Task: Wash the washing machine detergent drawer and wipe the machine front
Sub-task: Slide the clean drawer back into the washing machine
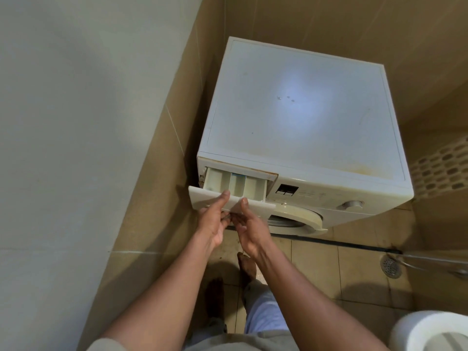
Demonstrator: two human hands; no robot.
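Drawer (217, 179): upper corner of machine (298, 110) front, wall (152, 198) side. Slid part-way out, compartments exposed, rear not yet free of slot.
Left grip (215, 224): thumb over drawer's front panel, fingers curled beneath, pinching it.
Right grip (249, 231): same hold, just beside.
Palms up, likely to bear weight and draw it out level.
Washing, front wipe: apparently not begun.

This is a home bathroom: beige wall tiles (329, 21), a beige tiled floor (329, 269) with a round metal drain (391, 266), a white front-loading washing machine (291, 110), and a white toilet (430, 330).
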